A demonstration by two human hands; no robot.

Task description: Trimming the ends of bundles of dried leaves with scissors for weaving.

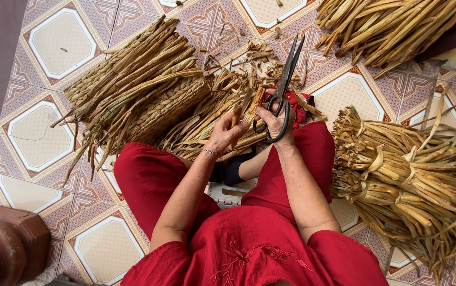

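1. A floor of patterned tiles [53, 47], pink and cream with hexagon centres, spreads under everything.
2. A large tied bundle of dried yellow-brown reed stalks [408, 180] lies just to the right of the person's red-trousered knee [312, 143].
3. A woven mass of the same dry straw [138, 90], partly plaited, with loose ends fanning out, rests beyond the left knee, up and left of that red knee.
4. Another heap of loose stalks [397, 26] lies well beyond the red knee, at the far right.
5. A dark brown turned wooden post [5, 246] stands far to the left of the knee, close to the person.
6. Long black metal scissors [283, 90] rise just left of the knee, blades nearly together and pointing away from the person.
7. The right hand [274, 123] has its fingers clamped through the scissor handles.
8. The left hand [227, 131], a thin bracelet at its wrist, has its fingers pinched together on a short strip of straw [253, 106] beside the scissors.
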